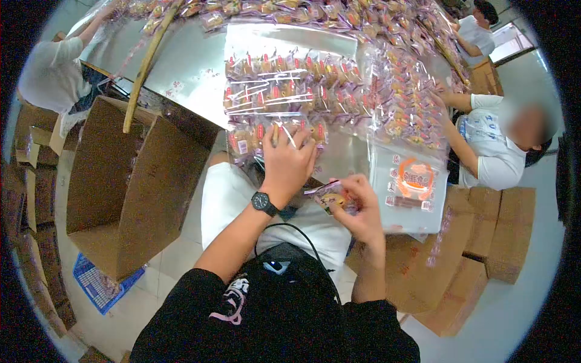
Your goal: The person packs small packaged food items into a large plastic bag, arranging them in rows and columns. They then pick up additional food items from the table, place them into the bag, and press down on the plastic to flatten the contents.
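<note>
My left hand [287,160], with a black watch on the wrist, lies over a short row of wrapped snack packets [242,141] at the table's near edge. Its fingers are apart and touch the packets and the clear plastic over them. Lower and to the right, my right hand [363,210] pinches a single snack packet [331,198] in a clear, purple-edged wrapper. Beyond my left hand, longer rows of similar packets [266,95] lie side by side under clear plastic film.
Printed plastic bags [411,181] lie stacked at the right. A large open carton [127,187] stands on the left, near a blue basket [106,281]. More cartons [423,266] are at the right. A wooden strip [148,63] crosses the metal table [193,75]. Other people work around it.
</note>
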